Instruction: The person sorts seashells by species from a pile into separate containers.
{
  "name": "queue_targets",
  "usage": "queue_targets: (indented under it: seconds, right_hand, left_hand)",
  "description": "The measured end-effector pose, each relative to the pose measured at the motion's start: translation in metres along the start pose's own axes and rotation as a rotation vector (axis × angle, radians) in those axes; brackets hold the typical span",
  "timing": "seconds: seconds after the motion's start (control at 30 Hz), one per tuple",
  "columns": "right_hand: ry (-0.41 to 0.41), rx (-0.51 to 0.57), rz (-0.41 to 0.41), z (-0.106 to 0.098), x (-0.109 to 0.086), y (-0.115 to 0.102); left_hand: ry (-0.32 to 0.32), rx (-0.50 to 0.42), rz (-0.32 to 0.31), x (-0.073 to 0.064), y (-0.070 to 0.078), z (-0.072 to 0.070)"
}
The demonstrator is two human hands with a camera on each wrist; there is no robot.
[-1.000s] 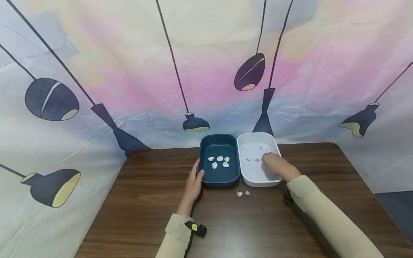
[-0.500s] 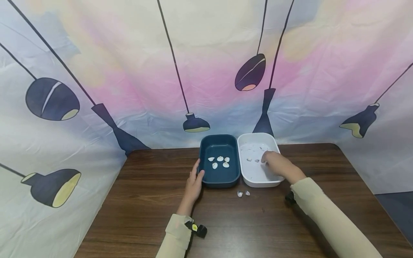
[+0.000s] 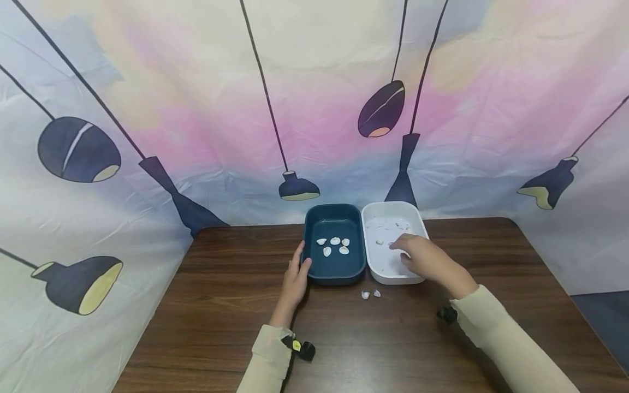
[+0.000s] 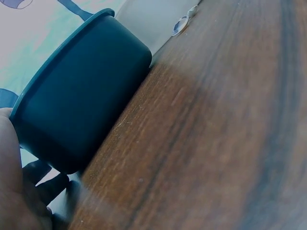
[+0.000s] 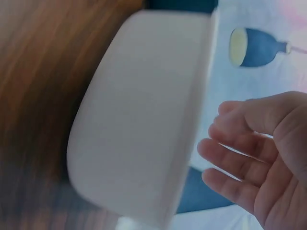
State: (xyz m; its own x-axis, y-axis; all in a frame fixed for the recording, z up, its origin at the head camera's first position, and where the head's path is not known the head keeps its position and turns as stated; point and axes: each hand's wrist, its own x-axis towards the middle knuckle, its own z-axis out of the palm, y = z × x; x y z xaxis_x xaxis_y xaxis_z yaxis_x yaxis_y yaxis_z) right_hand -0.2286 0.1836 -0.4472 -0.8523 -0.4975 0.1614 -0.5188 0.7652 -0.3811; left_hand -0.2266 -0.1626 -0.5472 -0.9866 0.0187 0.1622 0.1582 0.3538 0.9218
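In the head view, my left hand (image 3: 294, 281) rests against the left side of a dark green tray (image 3: 334, 273), with the thumb at its front corner. Several small white seashells (image 3: 335, 240) lie on that tray's floor. My right hand (image 3: 426, 261) reaches over the white tray (image 3: 393, 275) standing beside it. Its index finger points at a small shell there, which it partly hides; thumb and index look apart. Another shell (image 3: 379, 242) lies just left of the fingertip. From the right wrist, the loosely bent fingers (image 5: 235, 160) show beyond the white tray's wall, and no held thing shows.
Two small shells (image 3: 371, 294) lie on the brown wooden table (image 3: 344, 338) in front of the trays. Small dark bits (image 3: 402, 225) are scattered at the back of the white tray. A cloth backdrop (image 3: 206, 109) printed with lamps hangs right behind the table.
The right hand has drifted slightly left and toward me inside the white tray. Its index finger has stretched out over the middle shell. The left hand has stayed put.
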Motion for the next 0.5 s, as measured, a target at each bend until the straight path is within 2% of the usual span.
queue_targets:
  seconds: [0.23,0.5]
  right_hand:
    - [-0.018,0.072,-0.081,0.010,-0.006,-0.025]
    - [-0.021,0.148,-0.164,0.022,-0.015,-0.042]
  left_hand:
    - [-0.001,-0.011,0.003,0.000,0.002,-0.001]
    - [-0.005,-0.008,-0.009,0.000,0.002,-0.001]
